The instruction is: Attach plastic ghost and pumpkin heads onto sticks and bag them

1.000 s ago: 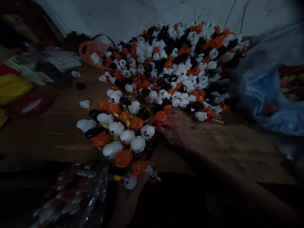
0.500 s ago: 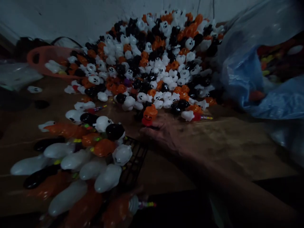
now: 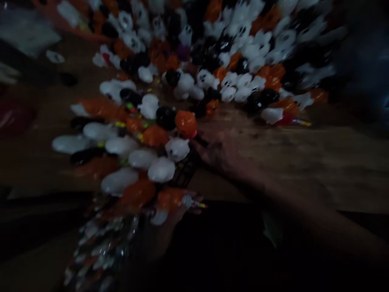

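Pinched at the fingertips of my right hand (image 3: pixel 217 152) is an orange pumpkin-shaped topper (image 3: pixel 186 124) with a pinkish-red base, above the right end of a cluster of figures. My left hand (image 3: pixel 176 217), low in the view and dim, is closed around an orange plastic bottle (image 3: pixel 170 198). Its clear neck points right, with colored candy (image 3: pixel 200 205) sticking out. Between the hands, white bottles (image 3: pixel 161 169), with orange and black ones, lie on a black rack (image 3: pixel 185 172), which they mostly cover. Motion blur hides finger detail.
A large heap of white ghost, orange pumpkin and black toppers (image 3: pixel 243 32) fills the back of the wooden table (image 3: pixel 288 162). An orange basket (image 3: pixel 88 34) stands at back left. Below the table edge at left are many blurred small pieces (image 3: pixel 100 251). A loose white figure with candy (image 3: pixel 273 115) lies right.
My view has tipped downward. The right hand has brought the pumpkin topper from the heap's front edge to beside the cluster of bottles. The left hand still holds the orange bottle.
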A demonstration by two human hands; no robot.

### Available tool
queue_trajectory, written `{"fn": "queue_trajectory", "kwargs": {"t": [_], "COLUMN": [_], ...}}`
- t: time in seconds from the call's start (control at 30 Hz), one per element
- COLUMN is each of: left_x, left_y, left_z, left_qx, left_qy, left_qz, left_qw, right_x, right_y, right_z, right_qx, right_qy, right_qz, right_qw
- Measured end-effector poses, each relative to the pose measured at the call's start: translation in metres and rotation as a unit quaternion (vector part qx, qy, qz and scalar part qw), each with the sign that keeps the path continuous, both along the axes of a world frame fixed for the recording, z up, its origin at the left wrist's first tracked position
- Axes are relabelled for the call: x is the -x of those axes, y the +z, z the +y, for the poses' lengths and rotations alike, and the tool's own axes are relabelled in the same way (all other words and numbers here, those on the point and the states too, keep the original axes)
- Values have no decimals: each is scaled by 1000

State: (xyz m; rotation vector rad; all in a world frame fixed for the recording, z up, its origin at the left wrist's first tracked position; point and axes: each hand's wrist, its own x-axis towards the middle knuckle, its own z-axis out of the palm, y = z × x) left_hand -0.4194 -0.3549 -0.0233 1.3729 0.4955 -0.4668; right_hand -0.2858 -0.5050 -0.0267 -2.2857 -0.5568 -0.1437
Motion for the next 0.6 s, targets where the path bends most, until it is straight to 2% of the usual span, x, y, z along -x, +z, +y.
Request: {"fn": "queue_trajectory", "kwargs": {"t": [0.07,0.17,0.23,0.37,0.47,0.53,0.57,0.6], "left_x": [10,19,22,29,36,44,47,51], "left_y": [17,37,43,44,42,40,38,37], "left_z": [-3,-6,-8,-15,-20,-22,-23,-23], "left_qx": [42,152,211,259,299,299,281,252], "left_qy": [35,32,22,42,65,67,64,57], "left_qz": [-8,-3,2,-10,-33,-39,-38,-33], "left_qw": [998,988,977,965,951,951,957,965], "right_x": [0,-2,-4,0,28,59,75,89], "right_y": [3,9,11,13,25,44,55,67], "right_z": [1,4,5,-4,-25,-41,-47,-50], "right_qx": [46,78,83,83,47,37,56,55], "right_qy": [39,62,61,71,52,18,24,62], "right_qz": [-8,1,-7,-29,-86,-167,-169,-164], "right_qw": [998,995,995,994,994,985,984,983]}}
